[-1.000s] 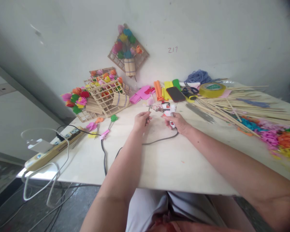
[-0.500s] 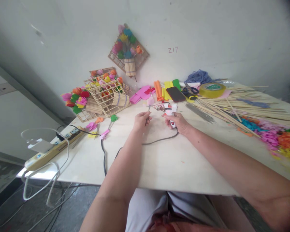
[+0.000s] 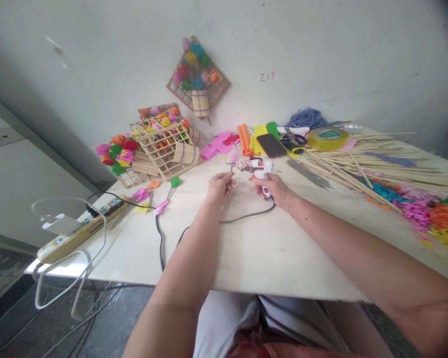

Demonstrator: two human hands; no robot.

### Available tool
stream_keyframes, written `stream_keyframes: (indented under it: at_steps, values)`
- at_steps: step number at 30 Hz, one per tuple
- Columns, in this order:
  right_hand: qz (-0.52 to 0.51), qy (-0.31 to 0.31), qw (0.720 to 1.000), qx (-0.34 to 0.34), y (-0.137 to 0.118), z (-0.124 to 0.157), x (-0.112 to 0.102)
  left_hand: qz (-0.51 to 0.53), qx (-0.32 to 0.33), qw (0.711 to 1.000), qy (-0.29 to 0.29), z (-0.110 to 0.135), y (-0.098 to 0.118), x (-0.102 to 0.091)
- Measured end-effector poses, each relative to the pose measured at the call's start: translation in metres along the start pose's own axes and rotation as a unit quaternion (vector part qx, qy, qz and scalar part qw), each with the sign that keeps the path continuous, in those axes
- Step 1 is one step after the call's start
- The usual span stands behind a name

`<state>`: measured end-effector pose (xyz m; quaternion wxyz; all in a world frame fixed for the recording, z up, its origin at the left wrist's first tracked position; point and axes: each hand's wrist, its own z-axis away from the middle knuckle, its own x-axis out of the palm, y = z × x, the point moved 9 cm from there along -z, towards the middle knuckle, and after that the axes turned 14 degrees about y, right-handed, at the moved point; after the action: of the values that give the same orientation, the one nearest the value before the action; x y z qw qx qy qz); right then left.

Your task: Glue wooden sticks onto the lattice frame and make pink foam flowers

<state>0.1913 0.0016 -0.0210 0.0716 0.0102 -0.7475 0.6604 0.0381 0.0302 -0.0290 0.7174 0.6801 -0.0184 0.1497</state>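
My right hand [image 3: 271, 189] is wrapped round the handle of a white glue gun [image 3: 263, 169], its nozzle pointing left. A mottled red-and-white covering wraps the gun's front part. My left hand [image 3: 221, 185] is closed in a pinch on the thin stem of a pink paper flower [image 3: 233, 156], held upright just at the nozzle tip. Whether nozzle and stem touch I cannot tell. From the gun's handle a black cord [image 3: 246, 217] runs left under my left forearm.
Flower-filled stick lattices [image 3: 160, 149] stand at the back left; another hangs on the wall. A power strip [image 3: 82, 233] lies left, near finished paper flowers [image 3: 175, 182]. Behind my hands are a phone [image 3: 271, 145], scissors [image 3: 294, 141] and tape [image 3: 327, 139]. Wooden sticks [image 3: 358, 164] cover the right.
The glue gun has shifted very slightly, and the pink flower's stem has moved a little to the right at the nozzle. Both hands keep their hold.
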Motion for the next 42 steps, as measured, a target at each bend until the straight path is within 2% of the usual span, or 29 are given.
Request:
stream_keyframes:
  at_steps: [18,25,42]
  values:
    - [-0.024,0.016,1.000,0.013,0.0028,-0.0032,-0.0036,0.022,-0.006,1.000,-0.015,0.0003,-0.0001,0.0012]
    - [-0.022,0.024,0.999,0.012,0.0002,-0.0018,-0.0045,0.000,0.009,1.000,0.026,-0.0026,0.0009,-0.0055]
    - [0.000,-0.008,1.000,-0.007,0.0006,-0.0009,0.0005,-0.022,0.018,0.999,0.025,-0.0040,-0.0022,-0.0042]
